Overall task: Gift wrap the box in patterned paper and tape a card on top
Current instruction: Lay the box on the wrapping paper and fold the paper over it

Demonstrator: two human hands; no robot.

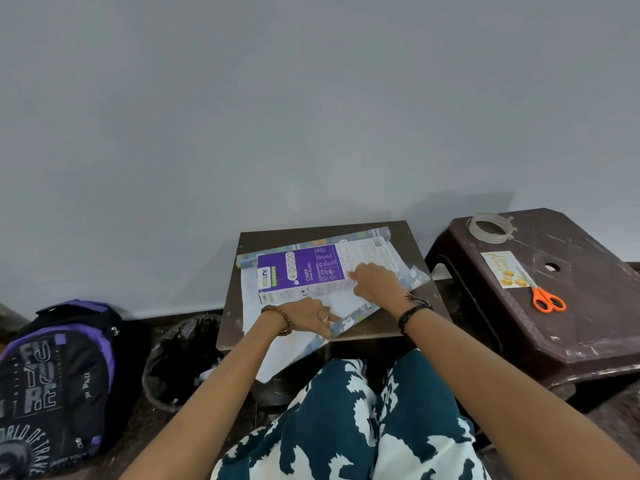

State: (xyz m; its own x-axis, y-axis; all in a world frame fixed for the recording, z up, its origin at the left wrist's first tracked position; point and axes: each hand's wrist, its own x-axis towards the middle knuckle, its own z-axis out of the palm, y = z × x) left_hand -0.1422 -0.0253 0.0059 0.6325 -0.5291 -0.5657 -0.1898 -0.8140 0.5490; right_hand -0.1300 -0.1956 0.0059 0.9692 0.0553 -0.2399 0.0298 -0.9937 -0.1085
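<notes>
Purple box (311,271) flat on patterned paper (277,351), small table (408,327). Left hand (308,315) fingers curled, pinching paper's near edge — right hand (375,284) fingers extended, pressing box. Card (504,270), scissors (545,299) on stool (588,327).

Dim, flat and even lighting with a cool grey cast. Soft faint shadows on the wall (311,116) behind the worktop (398,233) and stool (588,327). No glare. Strong wide-angle bending toward the edges. Mild softness overall; box (301,271) print only partly legible.
</notes>
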